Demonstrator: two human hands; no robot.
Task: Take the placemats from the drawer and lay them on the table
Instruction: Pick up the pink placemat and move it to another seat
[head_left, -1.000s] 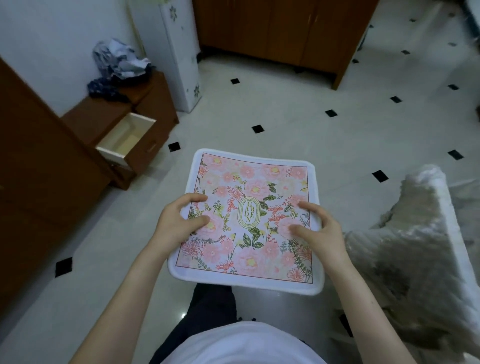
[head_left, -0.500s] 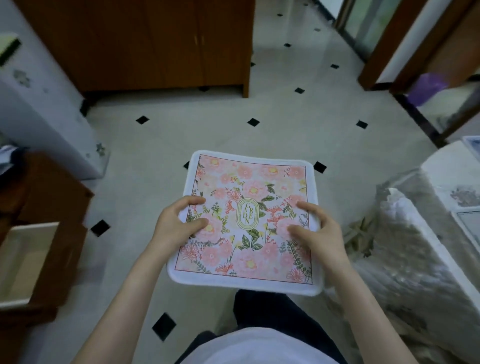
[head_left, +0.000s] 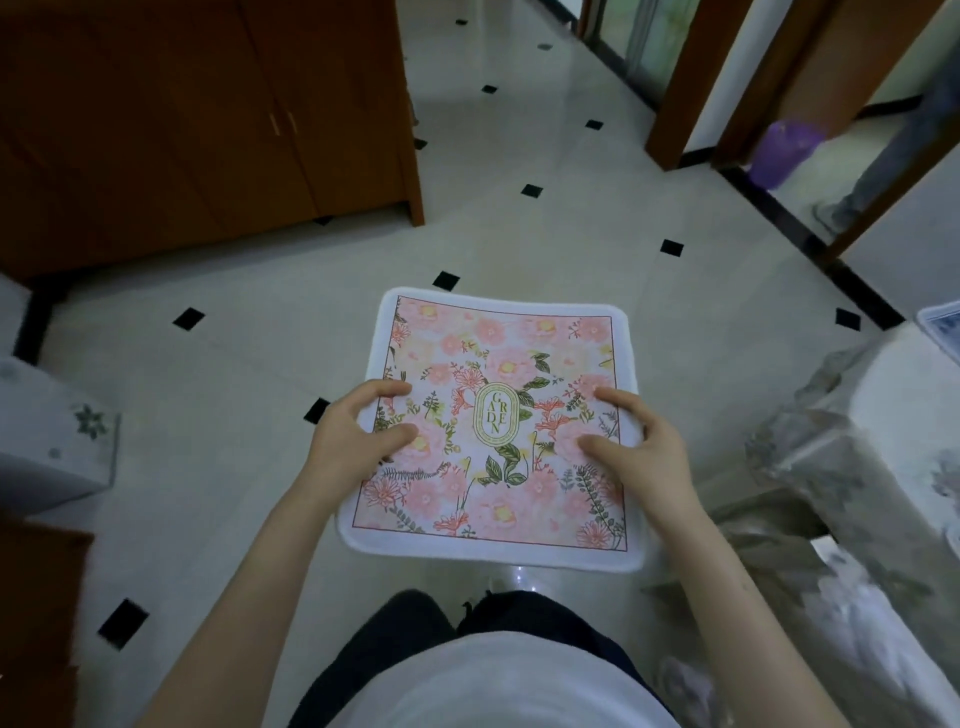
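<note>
While held level above the tiled floor (head_left: 519, 156), one floral placemat (head_left: 493, 431), white-bordered, marked "GARDEN". Left hand (head_left: 353, 436) pinches its left edge, right hand (head_left: 644, 452) its right edge, thumbs on top. Plastic-covered surface (head_left: 857, 467) just right of the right hand.

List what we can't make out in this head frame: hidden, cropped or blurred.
- Placemat underside and any mats stacked beneath: hidden by its own top face.
- Left hand and right hand fingers below the mat: covered by it.
- Table: cut off by the right edge, wrapped in plastic; its top is barely visible.
- Drawer: out of view.
- Purple object in the doorway: too blurred to identify.
</note>
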